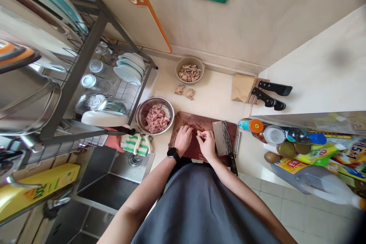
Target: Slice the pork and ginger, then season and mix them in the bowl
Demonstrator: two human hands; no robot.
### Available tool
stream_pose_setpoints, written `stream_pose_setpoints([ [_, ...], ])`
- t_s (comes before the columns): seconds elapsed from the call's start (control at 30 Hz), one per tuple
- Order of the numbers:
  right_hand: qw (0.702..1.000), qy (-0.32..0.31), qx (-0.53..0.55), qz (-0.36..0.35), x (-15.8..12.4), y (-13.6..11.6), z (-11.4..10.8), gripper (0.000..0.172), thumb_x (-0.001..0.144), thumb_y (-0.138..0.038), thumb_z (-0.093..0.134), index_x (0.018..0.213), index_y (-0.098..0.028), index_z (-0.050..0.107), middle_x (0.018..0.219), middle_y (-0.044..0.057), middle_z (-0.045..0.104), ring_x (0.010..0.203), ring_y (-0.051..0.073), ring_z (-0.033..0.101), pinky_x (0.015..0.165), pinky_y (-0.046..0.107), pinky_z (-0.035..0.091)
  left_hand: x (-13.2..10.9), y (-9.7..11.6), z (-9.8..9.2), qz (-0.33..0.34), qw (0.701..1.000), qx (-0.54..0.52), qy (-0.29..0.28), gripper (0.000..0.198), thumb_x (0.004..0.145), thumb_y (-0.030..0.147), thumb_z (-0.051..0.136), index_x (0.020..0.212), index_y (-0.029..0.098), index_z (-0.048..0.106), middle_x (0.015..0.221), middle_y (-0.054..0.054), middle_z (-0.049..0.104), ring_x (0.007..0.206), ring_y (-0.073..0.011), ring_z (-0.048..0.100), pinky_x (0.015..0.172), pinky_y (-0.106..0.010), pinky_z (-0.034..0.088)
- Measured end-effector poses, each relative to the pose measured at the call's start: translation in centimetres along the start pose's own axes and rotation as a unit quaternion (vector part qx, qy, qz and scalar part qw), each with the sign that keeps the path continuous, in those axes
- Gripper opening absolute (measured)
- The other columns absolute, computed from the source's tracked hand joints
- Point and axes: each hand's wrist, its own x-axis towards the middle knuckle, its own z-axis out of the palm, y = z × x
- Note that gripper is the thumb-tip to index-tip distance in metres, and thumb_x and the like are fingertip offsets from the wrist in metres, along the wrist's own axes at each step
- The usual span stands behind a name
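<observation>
Over the dark red cutting board [185,120], my right hand [207,144] pinches a small pale piece [199,133], possibly a garlic clove, between thumb and fingers. My left hand [183,139], with a black watch at the wrist, is low over the board to the left, its fingers bent together; anything under them is hidden. A cleaver [221,137] lies on the board's right side, beside my right hand. Left of the board stands a steel bowl [138,116] of cut raw meat [156,119]. Two ginger pieces [189,93] lie beyond the board.
A small basket [201,63] of pale brown pieces stands by the wall. A knife block [243,88] is back right, with bottles [303,137] nearer. At left are a dish rack [103,26], a sink [108,190] and a striped cloth [137,145] at the sink's edge.
</observation>
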Motion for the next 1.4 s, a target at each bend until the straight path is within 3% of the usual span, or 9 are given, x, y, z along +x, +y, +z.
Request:
stream_pose_setpoints([
  [0.13,0.974,0.047,-0.212,-0.071,-2.9,0.5,-3.4,0.022,0.091,-0.035,0.054,0.108,-0.021,0.059,0.114,0.013,0.055,0.111,0.028,0.054,0.099,0.045,0.045,-1.6,1.4,1.8,-0.018,0.998,-0.021,0.055,0.025,0.094,0.027,0.053,0.117,0.022,0.061,0.122,-0.014,0.056,0.117,-0.0304,0.05,0.099,-0.049,0.043],
  [0.3,0.917,0.086,-0.39,0.012,-7.1,5.0,-10.0,0.053,0.088,-0.047,0.055,0.129,-0.013,0.051,0.122,0.021,0.047,0.115,0.039,0.047,0.096,0.057,0.041,-2.1,3.1,4.3,-0.036,0.991,-0.097,0.087,0.027,0.098,0.029,0.047,0.119,0.019,0.06,0.116,-0.013,0.056,0.117,-0.0269,0.052,0.103,-0.047,0.043],
  [0.5,0.942,0.022,-0.332,0.042,-7.4,8.5,-12.6,0.051,0.086,-0.036,0.053,0.132,-0.014,0.048,0.117,0.019,0.054,0.111,0.034,0.054,0.096,0.047,0.046,-2.5,2.2,3.5,-0.011,0.994,-0.1,0.05,0.024,0.097,0.032,0.051,0.114,0.022,0.066,0.117,-0.012,0.062,0.113,-0.0264,0.056,0.1,-0.045,0.043],
  [0.63,0.95,-0.052,-0.285,0.114,-6.2,7.6,-14.0,0.036,0.078,-0.028,0.058,0.112,-0.017,0.056,0.097,0.011,0.064,0.094,0.027,0.062,0.086,0.04,0.049,-2.9,1.6,3.5,0.02,0.995,-0.041,0.084,0.022,0.095,0.034,0.056,0.11,0.02,0.065,0.113,-0.012,0.063,0.109,-0.0256,0.058,0.097,-0.042,0.047],
  [0.73,0.966,-0.142,-0.14,0.165,-5.9,6.1,-15.1,0.037,0.073,-0.026,0.063,0.109,-0.018,0.056,0.086,0.003,0.067,0.08,0.02,0.064,0.076,0.032,0.051,-2.8,2.1,4.5,0.083,0.994,-0.033,0.07,0.019,0.097,0.028,0.053,0.112,0.021,0.063,0.104,-0.008,0.065,0.099,-0.021,0.061,0.09,-0.036,0.051],
  [0.87,0.948,-0.203,0.047,0.241,-6.3,4.3,-15.0,0.051,0.076,-0.034,0.066,0.121,-0.018,0.047,0.065,-0.006,0.063,0.056,0.014,0.06,0.054,0.024,0.047,-2.9,3.1,5.7,0.118,0.99,-0.034,0.075,0.026,0.097,0.017,0.048,0.119,0.022,0.06,0.11,-0.007,0.066,0.101,-0.0194,0.062,0.092,-0.035,0.052],
  [1.07,0.964,-0.168,0.025,0.203,-6.7,3.0,-13.4,0.027,0.092,-0.042,0.046,0.108,-0.021,0.042,0.057,-0.009,0.057,0.047,0.013,0.059,0.047,0.022,0.045,-2.9,3.2,6.7,0.155,0.982,-0.012,0.111,0.026,0.094,0.015,0.054,0.117,0.02,0.064,0.114,-0.01,0.067,0.106,-0.0226,0.061,0.092,-0.04,0.053],
  [1.23,0.971,-0.131,-0.191,0.053,-6.5,1.5,-12.5,0.02,0.098,-0.028,0.034,0.112,-0.017,0.043,0.089,0.009,0.068,0.069,0.019,0.068,0.062,0.03,0.052,-2.2,3.1,7.6,0.192,0.972,-0.045,0.128,0.023,0.094,0.012,0.054,0.112,0.019,0.065,0.111,-0.008,0.07,0.104,-0.019,0.062,0.094,-0.038,0.054],
  [1.4,0.888,-0.18,-0.42,-0.055,-6.7,-0.9,-11.2,0.046,0.097,-0.012,0.029,0.142,-0.015,0.034,0.125,0.017,0.06,0.077,0.019,0.07,0.065,0.029,0.053,-2.0,3.1,7.9,0.201,0.968,-0.05,0.144,0.018,0.094,0.014,0.056,0.107,0.018,0.067,0.106,-0.009,0.071,0.102,-0.0199,0.063,0.091,-0.038,0.054],
])
